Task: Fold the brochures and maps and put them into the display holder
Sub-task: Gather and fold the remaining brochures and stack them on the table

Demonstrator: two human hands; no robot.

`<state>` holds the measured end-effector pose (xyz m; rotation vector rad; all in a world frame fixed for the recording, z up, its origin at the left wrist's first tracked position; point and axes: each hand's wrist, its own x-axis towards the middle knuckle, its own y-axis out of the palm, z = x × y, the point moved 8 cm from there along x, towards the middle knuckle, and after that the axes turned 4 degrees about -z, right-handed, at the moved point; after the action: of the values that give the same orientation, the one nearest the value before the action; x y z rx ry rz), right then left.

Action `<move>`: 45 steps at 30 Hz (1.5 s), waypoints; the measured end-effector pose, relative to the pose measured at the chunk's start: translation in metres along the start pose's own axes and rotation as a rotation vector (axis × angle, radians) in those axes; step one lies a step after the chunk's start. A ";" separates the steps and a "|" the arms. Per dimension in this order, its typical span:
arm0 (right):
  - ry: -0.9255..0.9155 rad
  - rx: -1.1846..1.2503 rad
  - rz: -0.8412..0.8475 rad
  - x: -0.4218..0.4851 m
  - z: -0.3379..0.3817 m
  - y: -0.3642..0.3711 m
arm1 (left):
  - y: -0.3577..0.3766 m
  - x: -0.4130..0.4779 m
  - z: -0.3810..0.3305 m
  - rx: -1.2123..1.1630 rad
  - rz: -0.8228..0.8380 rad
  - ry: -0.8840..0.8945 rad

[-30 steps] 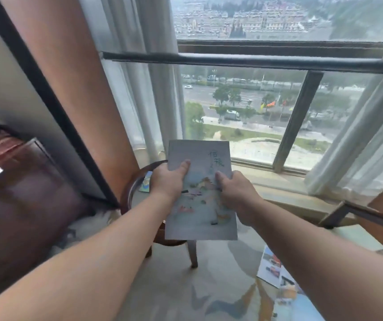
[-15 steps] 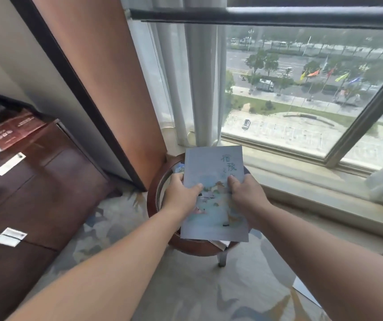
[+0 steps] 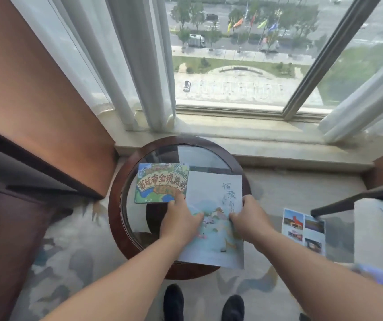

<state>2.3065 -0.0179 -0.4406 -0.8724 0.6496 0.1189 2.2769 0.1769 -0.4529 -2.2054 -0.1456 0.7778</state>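
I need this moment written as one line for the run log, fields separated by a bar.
stage: handling pale brochure | left hand: gripping it | right hand: gripping it | round table: green map lying | display holder: unseen

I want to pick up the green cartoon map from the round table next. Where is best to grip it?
Probably the green cartoon map's left short edge, coming from the left. It lies flat on the glass-topped round table, that edge is free, while the left hand and pale blue brochure crowd its right side.

Bare forearms point(image 3: 121, 281), black shoes point(image 3: 174, 302), no sleeves
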 end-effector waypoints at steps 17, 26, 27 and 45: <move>0.033 -0.206 -0.022 0.103 -0.061 0.072 | 0.109 0.090 0.027 0.232 0.018 0.031; -0.120 -0.305 0.013 0.113 -0.051 0.064 | 0.117 0.091 0.022 0.278 0.007 0.116; -0.145 -0.342 0.029 0.114 -0.050 0.064 | 0.117 0.090 0.022 0.282 0.009 0.120; -0.407 -0.826 0.115 0.132 -0.047 0.079 | 0.185 0.097 -0.012 0.670 -0.040 0.547</move>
<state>2.3621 -0.0228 -0.5916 -1.5477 0.2476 0.6855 2.3364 0.0734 -0.6252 -1.6794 0.3030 0.1332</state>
